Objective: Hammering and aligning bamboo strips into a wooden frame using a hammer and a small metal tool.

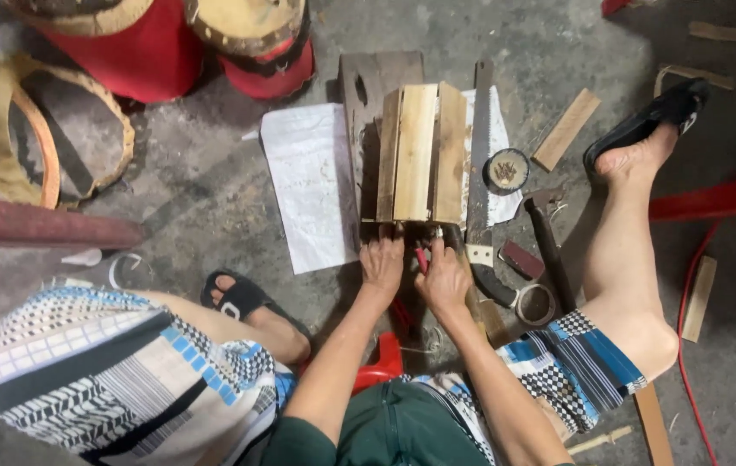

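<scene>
Several wooden staves are already set together on the floor; left hand grips their end, right hand is clamped on a red-handled tool.

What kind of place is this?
Probably a small workshop floor where wooden things, maybe drums, get made by hand: a saw and hammer lie on bare concrete, wooden slats stand bundled, and red drums sit nearby.

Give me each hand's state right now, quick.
Left hand: fingers curled on the near end of the wooden slats.
Right hand: closed on a red-handled tool.
</scene>
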